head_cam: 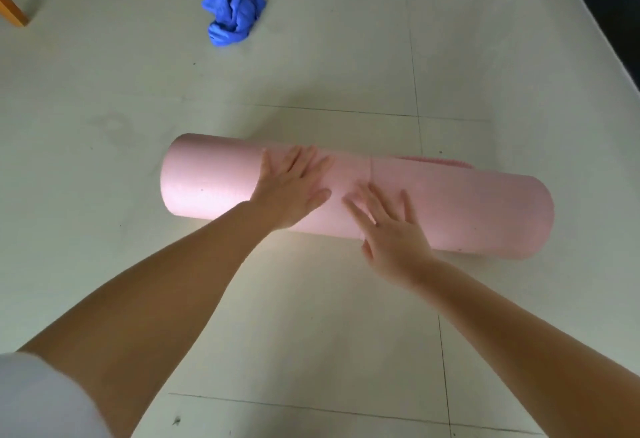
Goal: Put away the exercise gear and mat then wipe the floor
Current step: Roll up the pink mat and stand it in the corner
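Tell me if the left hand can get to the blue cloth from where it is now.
Probably not without moving closer. The left hand lies flat on the rolled pink mat, and the blue cloth lies well beyond it on bare floor. Nothing blocks the path, though.

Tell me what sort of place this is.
Probably an indoor room used for workouts: a pale tiled floor, a rolled pink mat lying on it, and a crumpled blue cloth nearby.
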The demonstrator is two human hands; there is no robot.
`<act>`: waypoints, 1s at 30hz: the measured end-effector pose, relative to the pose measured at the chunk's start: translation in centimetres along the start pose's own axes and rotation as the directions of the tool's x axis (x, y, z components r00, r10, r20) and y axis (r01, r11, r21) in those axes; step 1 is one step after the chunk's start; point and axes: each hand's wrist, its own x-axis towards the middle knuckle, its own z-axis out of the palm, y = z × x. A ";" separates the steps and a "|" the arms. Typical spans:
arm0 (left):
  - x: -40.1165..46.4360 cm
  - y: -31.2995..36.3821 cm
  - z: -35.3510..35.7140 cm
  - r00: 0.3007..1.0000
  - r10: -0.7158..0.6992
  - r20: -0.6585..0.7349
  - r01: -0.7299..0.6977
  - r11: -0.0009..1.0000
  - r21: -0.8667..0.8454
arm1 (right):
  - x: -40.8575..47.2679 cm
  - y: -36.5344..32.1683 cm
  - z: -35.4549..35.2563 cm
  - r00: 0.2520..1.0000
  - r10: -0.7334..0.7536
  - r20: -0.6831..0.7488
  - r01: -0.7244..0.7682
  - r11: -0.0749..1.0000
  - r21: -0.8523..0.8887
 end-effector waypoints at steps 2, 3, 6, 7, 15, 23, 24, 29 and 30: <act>1.8 -0.9 -0.7 1.000 -0.020 -0.012 0.019 0.999 -0.039 | 1.7 0.2 -0.2 0.996 0.037 0.080 -0.038 0.999 0.021; 2.3 -1.6 -0.8 0.996 -0.064 -0.055 0.060 0.996 -0.071 | 2.9 0.8 -0.6 0.990 0.064 0.126 -0.069 0.997 0.033; 2.4 -5.2 -0.1 0.906 -0.361 -0.223 0.308 0.921 -0.238 | 6.6 2.7 -2.0 0.971 0.110 0.213 -0.127 0.990 0.066; 2.0 -6.9 0.4 0.849 -0.481 -0.218 0.410 0.860 -0.303 | 7.5 3.0 -2.4 0.962 0.123 0.242 -0.146 0.986 0.080; -1.1 -16.9 1.6 0.643 -0.653 0.399 0.423 -0.131 -0.896 | 8.4 2.5 -1.1 0.945 0.193 0.262 -0.217 0.974 0.062; -9.9 -11.6 -0.3 0.752 -0.333 0.569 0.549 -0.161 -0.820 | 3.0 1.1 -3.9 0.867 0.243 0.435 -0.352 0.917 0.189; -11.4 -10.2 -1.3 0.741 -0.343 0.577 0.557 -0.166 -0.814 | 1.7 0.7 -5.2 0.841 0.236 0.487 -0.392 0.886 0.247; -16.0 -3.2 -9.8 0.688 -0.470 0.554 0.521 -0.212 -0.827 | -4.7 -1.5 -15.0 0.781 0.054 0.622 -0.436 0.760 0.482; -16.3 -2.0 -12.2 0.685 -0.498 0.531 0.509 -0.194 -0.839 | -5.9 -2.0 -17.3 0.785 0.021 0.619 -0.423 0.748 0.511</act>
